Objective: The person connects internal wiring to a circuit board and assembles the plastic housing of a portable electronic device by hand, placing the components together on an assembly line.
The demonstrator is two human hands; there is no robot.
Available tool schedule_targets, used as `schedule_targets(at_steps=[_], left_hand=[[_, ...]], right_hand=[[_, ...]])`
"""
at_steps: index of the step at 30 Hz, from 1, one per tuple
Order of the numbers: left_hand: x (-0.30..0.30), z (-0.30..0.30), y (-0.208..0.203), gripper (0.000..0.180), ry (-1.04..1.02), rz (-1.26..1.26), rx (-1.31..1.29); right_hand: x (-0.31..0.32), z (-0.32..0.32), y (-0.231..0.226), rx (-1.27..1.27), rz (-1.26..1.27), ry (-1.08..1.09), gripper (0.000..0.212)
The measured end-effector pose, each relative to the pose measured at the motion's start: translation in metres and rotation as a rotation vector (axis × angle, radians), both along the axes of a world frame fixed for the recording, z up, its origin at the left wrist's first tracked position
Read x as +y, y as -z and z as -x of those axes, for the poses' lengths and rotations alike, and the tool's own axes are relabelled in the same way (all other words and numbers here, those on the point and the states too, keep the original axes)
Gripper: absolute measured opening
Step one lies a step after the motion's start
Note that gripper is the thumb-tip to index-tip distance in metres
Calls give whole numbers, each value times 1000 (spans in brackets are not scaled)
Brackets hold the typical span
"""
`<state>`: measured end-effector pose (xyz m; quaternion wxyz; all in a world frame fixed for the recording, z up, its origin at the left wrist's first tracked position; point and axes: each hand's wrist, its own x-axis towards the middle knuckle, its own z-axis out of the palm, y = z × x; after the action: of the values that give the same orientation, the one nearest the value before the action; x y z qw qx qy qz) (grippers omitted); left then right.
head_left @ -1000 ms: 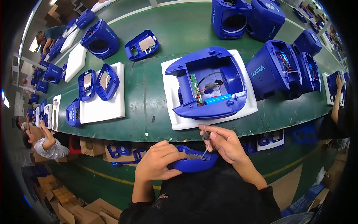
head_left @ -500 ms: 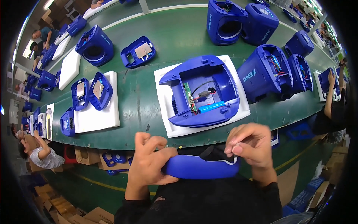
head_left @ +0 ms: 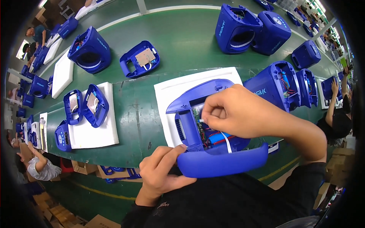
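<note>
My left hand (head_left: 161,169) grips the left end of a curved blue plastic cover (head_left: 224,164), held at the table's near edge. From behind it a white cable (head_left: 227,142) runs up toward my right hand (head_left: 237,112). That hand reaches over an open blue housing (head_left: 186,98) and pinches the cable's small white plug (head_left: 202,120), right at a green circuit board (head_left: 197,113). Whether the plug is seated cannot be made out. A light blue cylindrical battery (head_left: 218,138) with red wires lies inside the housing, partly hidden by my hand. White foam (head_left: 162,114) lies under the housing.
Left on the green table (head_left: 133,117), a white foam block (head_left: 95,135) bears blue covers (head_left: 95,106). Another cover (head_left: 140,59) and a housing (head_left: 90,51) lie farther back. Several blue housings (head_left: 272,85) stand at the right. Co-workers (head_left: 43,163) work at both sides.
My right hand has moved forward and left from the cover to the circuit board, drawing the white cable out. The cover has shifted slightly right, still in my left hand, and tilted.
</note>
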<state>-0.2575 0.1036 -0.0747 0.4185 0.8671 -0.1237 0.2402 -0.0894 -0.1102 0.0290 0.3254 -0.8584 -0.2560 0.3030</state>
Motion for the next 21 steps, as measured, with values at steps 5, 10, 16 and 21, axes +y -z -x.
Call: schedule_targets(at_steps=[5,10,16,21], left_hand=[[-1,-6,9,52,-18,-67,-64],[-2,-9,15,57,4,-43,-80],[-7,-11,21,57,11,-48,-89],[-8,-10,18,57,12,-46,-93]], right_hand=[[3,-7,8,35,167,-73,18],[5,-9,15,57,178,-61,18],[0,-9,26,122,175,10,20],[4,-9,24,140,154,34,22]])
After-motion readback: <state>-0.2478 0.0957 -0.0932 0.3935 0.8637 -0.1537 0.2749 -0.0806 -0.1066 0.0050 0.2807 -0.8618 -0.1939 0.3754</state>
